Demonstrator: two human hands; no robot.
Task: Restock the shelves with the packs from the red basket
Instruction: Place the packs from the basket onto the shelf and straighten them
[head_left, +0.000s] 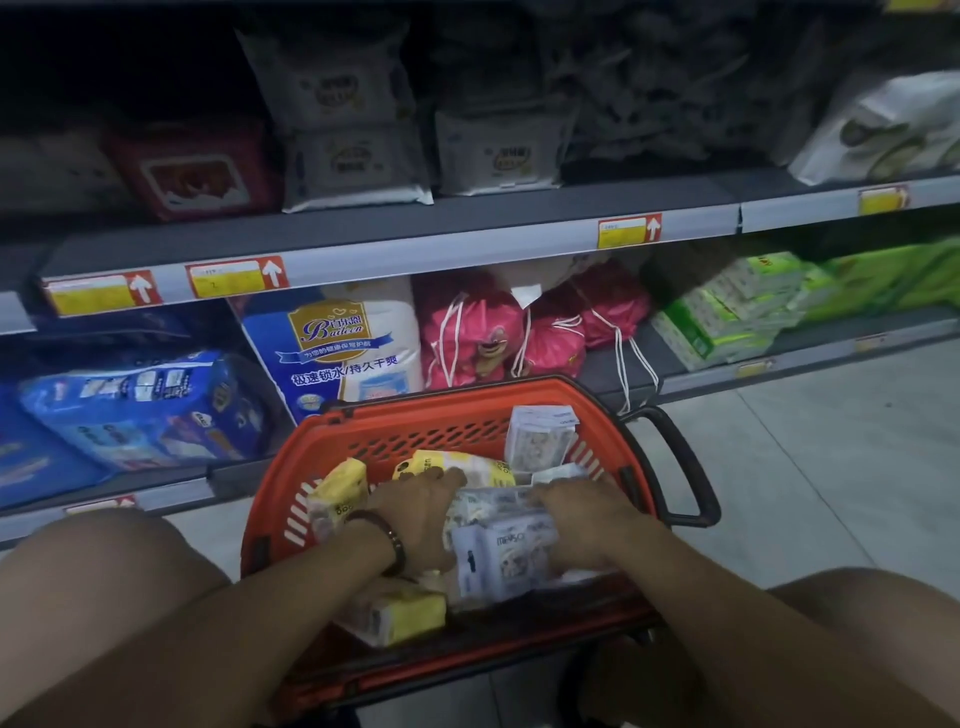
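In the red basket (267, 493), the right hand (576, 514) has a closed grip on the white pack (498, 556). The left hand (415, 514) lies against the pack's other side, and I cannot tell its grip. It is best to lift the pack level with both hands, clear of the yellow packs (337, 493), toward the shelves (415, 249).

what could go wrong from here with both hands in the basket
The white pack under the right hand and left hand sits tight beside yellow packs; lifting it may drag one over the red basket rim. Cords of the pink bags hang by the basket handle and might snag.
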